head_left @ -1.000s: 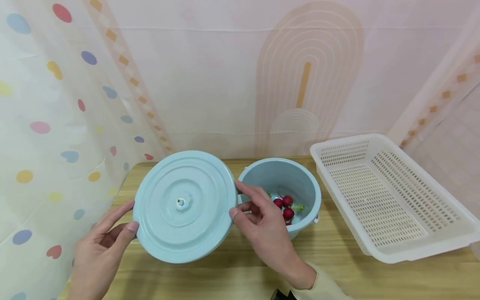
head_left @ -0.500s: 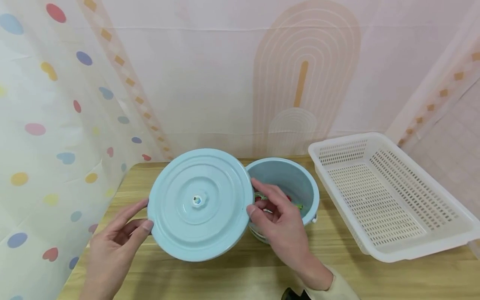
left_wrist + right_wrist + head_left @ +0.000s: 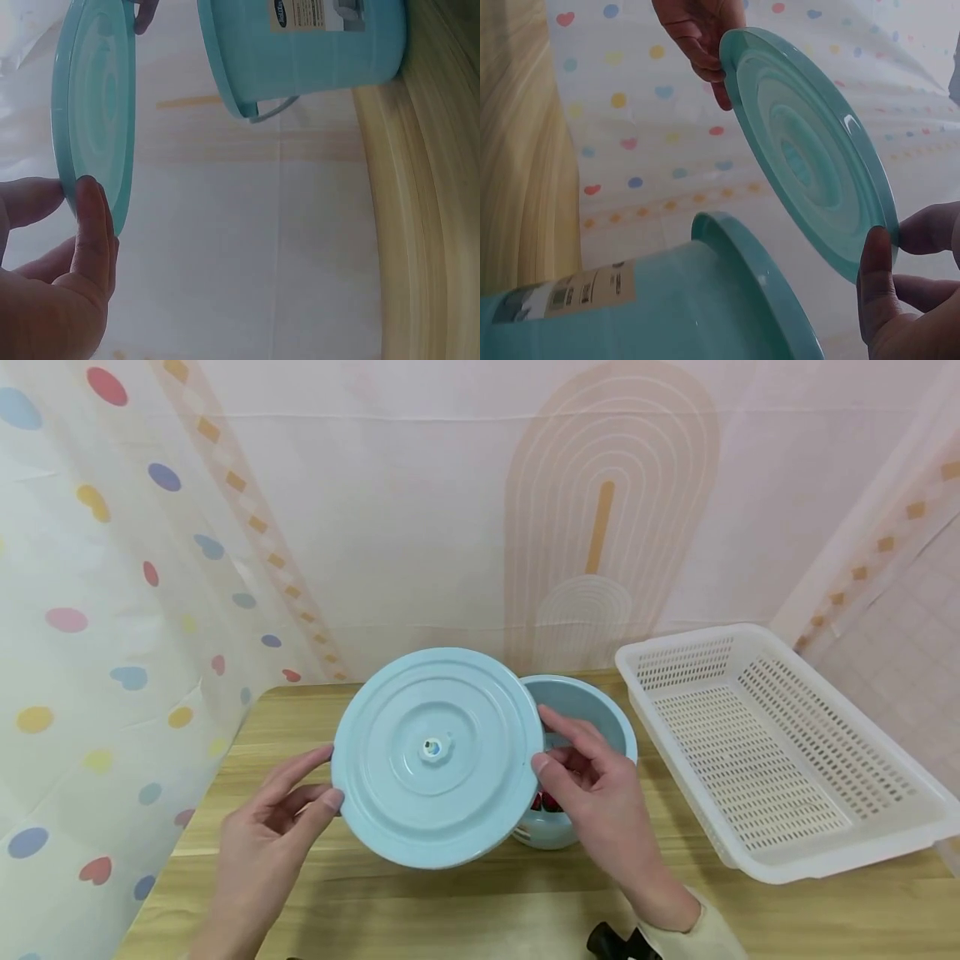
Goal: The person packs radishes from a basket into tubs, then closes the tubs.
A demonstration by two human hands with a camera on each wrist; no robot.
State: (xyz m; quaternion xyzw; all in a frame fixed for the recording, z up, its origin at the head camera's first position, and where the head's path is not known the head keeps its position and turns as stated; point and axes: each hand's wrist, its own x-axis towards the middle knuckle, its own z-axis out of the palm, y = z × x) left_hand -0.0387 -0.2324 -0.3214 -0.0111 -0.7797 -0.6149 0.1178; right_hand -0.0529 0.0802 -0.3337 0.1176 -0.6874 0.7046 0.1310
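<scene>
A round light-blue lid [image 3: 397, 785] with a small white knob at its centre is held up between both hands. My left hand [image 3: 270, 835] pinches its left edge, thumb on top and fingers beneath. On the opposite edge my right hand [image 3: 611, 814] grips it the same way. Behind and to the right stands a light-blue bucket [image 3: 600, 706], partly hidden by the lid and right hand. Dark-red radishes [image 3: 551, 802] show inside it. In the right wrist view the lid [image 3: 802, 150] hangs tilted, apart from the bucket rim [image 3: 757, 277]. A paper label [image 3: 311, 15] shows on the bucket's side.
A white perforated plastic basket [image 3: 757, 760] stands to the right of the bucket. Beneath everything is a wood-grain table [image 3: 390, 902]. A patterned curtain [image 3: 420, 527] hangs along the back and left. A black object [image 3: 618, 943] shows by the right sleeve.
Both hands have carried the lid to the right and slightly up, so it now overlaps the bucket's left part. More of the radishes are covered from the head view.
</scene>
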